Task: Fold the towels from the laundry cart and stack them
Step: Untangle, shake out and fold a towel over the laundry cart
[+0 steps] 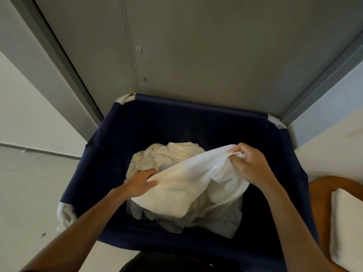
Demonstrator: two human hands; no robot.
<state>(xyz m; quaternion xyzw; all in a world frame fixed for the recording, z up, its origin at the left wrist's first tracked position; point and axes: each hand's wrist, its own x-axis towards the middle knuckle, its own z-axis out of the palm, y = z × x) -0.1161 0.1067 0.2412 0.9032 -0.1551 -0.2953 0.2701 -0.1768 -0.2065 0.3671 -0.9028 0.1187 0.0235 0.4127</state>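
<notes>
A dark blue fabric laundry cart stands in front of me with a heap of white towels in its bottom. One white towel is stretched above the heap between my hands. My left hand pinches its near-left edge, thumb on top. My right hand grips a bunched corner at the upper right, fingers curled round the cloth. A folded white towel lies on the wooden surface at the right.
A grey metal door rises just behind the cart. White walls flank it on both sides. A round wooden table or stool sits to the right of the cart, partly cut off by the frame edge.
</notes>
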